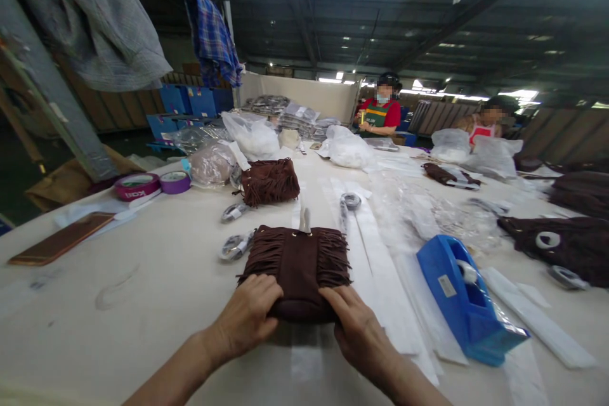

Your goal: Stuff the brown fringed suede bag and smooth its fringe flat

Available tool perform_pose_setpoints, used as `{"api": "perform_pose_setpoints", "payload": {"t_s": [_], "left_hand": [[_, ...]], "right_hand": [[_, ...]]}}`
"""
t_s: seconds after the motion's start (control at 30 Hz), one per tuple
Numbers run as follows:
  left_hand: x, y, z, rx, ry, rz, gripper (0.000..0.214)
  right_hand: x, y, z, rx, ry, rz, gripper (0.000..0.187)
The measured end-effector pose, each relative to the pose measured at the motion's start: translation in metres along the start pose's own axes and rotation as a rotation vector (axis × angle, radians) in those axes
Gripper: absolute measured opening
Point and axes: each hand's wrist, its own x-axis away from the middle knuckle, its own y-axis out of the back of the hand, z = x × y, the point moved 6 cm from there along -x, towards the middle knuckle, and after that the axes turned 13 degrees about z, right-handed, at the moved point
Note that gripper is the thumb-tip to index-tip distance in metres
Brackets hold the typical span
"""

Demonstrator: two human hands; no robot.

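A dark brown fringed bag (299, 266) lies on the pale table in front of me, its fringe hanging on both sides of a plain middle panel. My left hand (250, 312) grips its near left corner, fingers on top and thumb low at the edge. At the near right corner my right hand (354, 323) holds the bag the same way, its thumb mostly hidden. A wrapped coiled strap (233, 246) rests just left of the bag. Beyond it sits a second, reddish-brown fringed bag (270, 182). White paper strips (375, 254) run along the right side.
A blue tape dispenser (469, 298) stands at the right, near more dark bags (566, 244). Purple tape rolls (175, 182) and a brown flat case (61, 238) lie at the left. Clear plastic bags (349, 147) are farther back. Two people (380, 111) are across the table.
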Motion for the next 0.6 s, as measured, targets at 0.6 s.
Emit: {"api": "perform_pose_setpoints", "payload": {"t_s": [0.6], "left_hand": [[-0.045,0.059,0.029,0.915,0.158,0.079,0.027]], "right_hand": [[-0.003,0.096,-0.101,-0.495,-0.59,-0.385,0.012]]}}
